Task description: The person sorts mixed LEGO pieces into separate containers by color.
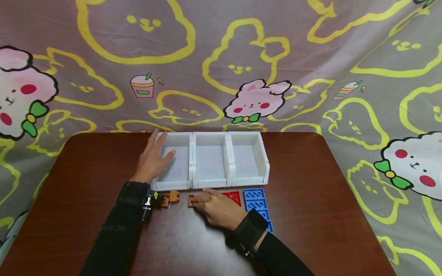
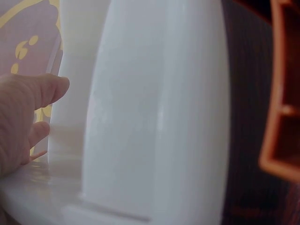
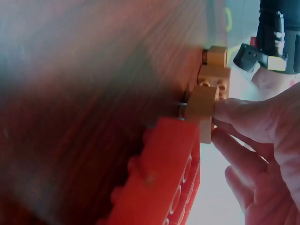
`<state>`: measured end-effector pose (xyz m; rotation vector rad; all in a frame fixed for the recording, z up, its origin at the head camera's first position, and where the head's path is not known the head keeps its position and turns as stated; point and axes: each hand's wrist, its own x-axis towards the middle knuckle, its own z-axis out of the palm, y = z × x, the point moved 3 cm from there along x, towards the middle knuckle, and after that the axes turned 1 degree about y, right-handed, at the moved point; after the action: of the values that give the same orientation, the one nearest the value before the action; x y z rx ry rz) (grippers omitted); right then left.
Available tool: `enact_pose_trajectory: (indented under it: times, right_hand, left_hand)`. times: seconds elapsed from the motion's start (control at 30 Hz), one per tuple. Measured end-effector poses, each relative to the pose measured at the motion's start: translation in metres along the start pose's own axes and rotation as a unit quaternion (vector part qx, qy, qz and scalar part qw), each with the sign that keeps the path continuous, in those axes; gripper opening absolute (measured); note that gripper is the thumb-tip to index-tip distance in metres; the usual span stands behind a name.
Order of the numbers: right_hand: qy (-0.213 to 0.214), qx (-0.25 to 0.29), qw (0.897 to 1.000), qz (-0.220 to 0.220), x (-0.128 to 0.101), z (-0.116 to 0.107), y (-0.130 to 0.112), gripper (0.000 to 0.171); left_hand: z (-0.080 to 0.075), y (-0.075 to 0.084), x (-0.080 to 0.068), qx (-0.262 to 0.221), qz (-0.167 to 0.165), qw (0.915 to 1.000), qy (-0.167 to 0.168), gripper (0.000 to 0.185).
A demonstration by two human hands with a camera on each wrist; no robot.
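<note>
My left hand (image 1: 150, 161) rests at the left wall of a white tray (image 1: 211, 183) with three compartments, its fingers spread and the thumb over the left compartment. In the left wrist view the tray's white wall (image 2: 154, 112) fills the middle, beside the left fingers (image 2: 49, 89). With thumb and fingertips, my right hand (image 1: 217, 209) pinches an orange toy brick (image 3: 202, 108) low over the table, in front of the tray. A red brick (image 3: 161, 173) lies just beside it, partly covered by the right hand in the head view.
More orange bricks (image 1: 174, 196) lie near the left wrist, by the tray's front edge. Blue bricks (image 1: 255, 199) lie in a column to the right, partly behind the right wrist. A patterned curtain (image 1: 193, 76) hangs behind the brown table (image 1: 297, 184).
</note>
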<state>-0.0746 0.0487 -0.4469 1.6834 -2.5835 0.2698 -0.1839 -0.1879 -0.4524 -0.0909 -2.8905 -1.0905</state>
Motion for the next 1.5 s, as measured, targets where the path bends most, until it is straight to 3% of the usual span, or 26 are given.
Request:
enact_pose_trajectory:
  times: [0.2, 0.37, 0.57, 0.7, 0.8, 1.0, 1.2, 1.5]
  right_hand:
    - [0.014, -0.006, 1.000, -0.010, 0.002, -0.002, 0.001, 0.040]
    - [0.030, -0.018, 0.999, -0.005, 0.014, -0.006, -0.021, 0.039]
    - [0.022, -0.131, 0.991, -0.007, 0.041, 0.013, -0.056, 0.041]
    - [0.031, -0.202, 0.979, 0.005, 0.054, 0.025, -0.063, 0.040]
    - [0.034, -0.220, 0.975, 0.017, 0.058, 0.030, -0.063, 0.039]
    - [0.029, -0.212, 0.976, 0.027, 0.060, 0.036, -0.063, 0.039]
    - [0.035, -0.180, 0.983, 0.006, 0.055, 0.038, -0.074, 0.042]
    - [0.049, -0.148, 0.988, 0.005, 0.018, 0.037, -0.086, 0.044]
  left_hand:
    - [0.001, 0.001, 0.000, 0.002, -0.004, 1.0000, -0.006, 0.076]
    - [0.001, 0.003, 0.001, 0.004, 0.002, 1.0000, -0.002, 0.076]
    - [0.004, 0.004, 0.001, 0.001, 0.002, 1.0000, 0.001, 0.076]
    - [0.005, 0.005, -0.001, -0.002, 0.006, 1.0000, 0.006, 0.076]
    - [0.005, 0.005, -0.001, 0.003, 0.006, 0.9999, 0.008, 0.076]
    - [0.005, 0.003, 0.000, 0.007, -0.004, 1.0000, 0.003, 0.076]
    - [0.003, 0.001, -0.001, 0.009, -0.006, 0.9999, 0.005, 0.076]
    - [0.001, 0.002, -0.002, 0.009, -0.006, 0.9999, 0.003, 0.075]
